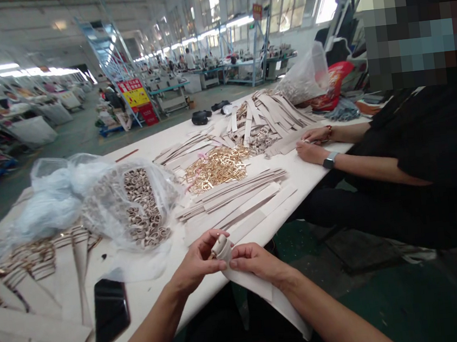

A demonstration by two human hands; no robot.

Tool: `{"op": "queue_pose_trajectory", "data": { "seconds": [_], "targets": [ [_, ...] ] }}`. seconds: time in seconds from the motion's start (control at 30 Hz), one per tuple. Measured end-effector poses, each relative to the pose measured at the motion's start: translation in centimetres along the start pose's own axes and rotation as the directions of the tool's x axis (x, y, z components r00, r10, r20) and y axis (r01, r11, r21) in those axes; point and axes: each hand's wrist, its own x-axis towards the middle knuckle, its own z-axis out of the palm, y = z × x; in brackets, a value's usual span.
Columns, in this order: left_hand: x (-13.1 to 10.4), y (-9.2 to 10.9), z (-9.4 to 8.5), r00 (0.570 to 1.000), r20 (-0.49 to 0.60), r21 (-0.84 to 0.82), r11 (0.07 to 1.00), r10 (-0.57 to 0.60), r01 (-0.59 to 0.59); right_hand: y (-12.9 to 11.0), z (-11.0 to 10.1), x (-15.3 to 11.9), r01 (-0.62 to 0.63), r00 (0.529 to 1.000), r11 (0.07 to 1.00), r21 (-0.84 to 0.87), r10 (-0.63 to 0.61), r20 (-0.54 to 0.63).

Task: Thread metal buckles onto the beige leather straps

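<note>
Near the table's front edge, my left hand pinches the folded upper end of a beige strap, where a bit of gold metal shows. My right hand grips the same strap just below the fold, close beside my left. The strap's long tail hangs down past the table edge under my right wrist. Beyond my hands lie flat beige strips and a pile of gold buckles. A clear bag of small beige loops is at the left.
A black phone and finished-looking straps lie on the table at left. More straps are heaped at the back. At right sits a person whose hands work over the table edge.
</note>
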Motion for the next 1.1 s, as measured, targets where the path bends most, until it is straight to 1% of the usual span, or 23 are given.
{"op": "queue_pose_trajectory", "data": {
  "seconds": [0.07, 0.17, 0.27, 0.33, 0.43, 0.5, 0.57, 0.6, 0.67, 0.7, 0.73, 0.77, 0.83, 0.87, 0.9, 1.0, 1.1],
  "targets": [
    [-0.1, -0.6, 0.5, 1.0, -0.023, -0.131, 0.991, -0.02, 0.017, 0.1, 0.3, 0.0, 0.004, 1.0, 0.999, 0.038, -0.004, 0.003],
    [-0.2, -1.4, 1.4, 0.993, -0.119, -0.331, 0.944, -0.023, -0.018, 0.2, 0.8, 0.2, 0.038, 0.998, 0.997, 0.066, -0.034, -0.048],
    [-0.3, -2.1, 2.2, 0.988, -0.144, -0.47, 0.882, -0.053, -0.022, 0.7, 1.4, 0.7, 0.106, 0.99, 0.992, 0.07, -0.099, -0.102],
    [-0.2, -2.4, 2.5, 0.983, -0.161, -0.511, 0.859, -0.09, -0.005, 1.1, 1.8, 1.0, 0.15, 0.978, 0.987, 0.062, -0.139, -0.157],
    [0.3, -2.7, 2.8, 0.966, -0.221, -0.516, 0.857, -0.136, 0.003, 1.4, 2.1, 1.4, 0.205, 0.944, 0.979, 0.004, -0.196, -0.264],
    [0.4, -3.0, 3.2, 0.955, -0.273, -0.489, 0.872, -0.119, -0.031, 1.2, 2.2, 1.4, 0.243, 0.924, 0.968, -0.055, -0.248, -0.291],
    [0.2, -3.3, 3.7, 0.952, -0.295, -0.457, 0.887, -0.08, -0.067, 1.1, 2.3, 1.1, 0.265, 0.907, 0.951, -0.157, -0.302, -0.292],
    [0.0, -3.5, 3.8, 0.955, -0.289, -0.44, 0.895, -0.071, -0.067, 1.1, 2.4, 0.8, 0.261, 0.901, 0.939, -0.225, -0.321, -0.293],
    [-0.4, -3.6, 3.8, 0.957, -0.273, -0.408, 0.913, -0.094, -0.027, 1.3, 2.2, 0.0, 0.207, 0.895, 0.909, -0.362, -0.325, -0.304],
    [-0.6, -3.5, 3.6, 0.949, -0.292, -0.405, 0.914, -0.121, -0.008, 1.6, 2.0, -0.2, 0.166, 0.898, 0.895, -0.413, -0.31, -0.312],
    [-0.7, -3.5, 3.3, 0.932, -0.334, -0.422, 0.907, -0.142, -0.013, 1.8, 1.6, -0.3, 0.117, 0.911, 0.888, -0.444, -0.274, -0.309],
    [-0.8, -3.4, 2.9, 0.908, -0.391, -0.454, 0.89, -0.148, -0.05, 2.2, 1.2, -0.3, 0.08, 0.914, 0.882, -0.465, -0.251, -0.319],
    [-0.8, -3.3, 2.2, 0.86, -0.494, -0.506, 0.847, -0.128, -0.165, 2.7, 0.7, 0.0, 0.029, 0.929, 0.867, -0.497, -0.208, -0.307],
    [-0.9, -3.4, 2.0, 0.841, -0.53, -0.52, 0.825, -0.108, -0.222, 2.9, 0.6, 0.2, 0.013, 0.933, 0.86, -0.51, -0.193, -0.303],
    [-0.9, -3.5, 2.0, 0.832, -0.548, -0.527, 0.809, -0.089, -0.261, 3.0, 0.6, 0.4, -0.002, 0.937, 0.852, -0.523, -0.182, -0.299],
    [-1.2, -4.3, 2.4, 0.822, -0.563, -0.55, 0.781, -0.085, -0.296, 2.9, 1.2, 1.0, -0.037, 0.928, 0.82, -0.572, -0.184, -0.323],
    [-1.7, -5.0, 2.7, 0.793, -0.589, -0.577, 0.768, -0.156, -0.278, 2.4, 1.7, 1.7, -0.031, 0.921, 0.77, -0.637, -0.226, -0.318]
  ]
}}
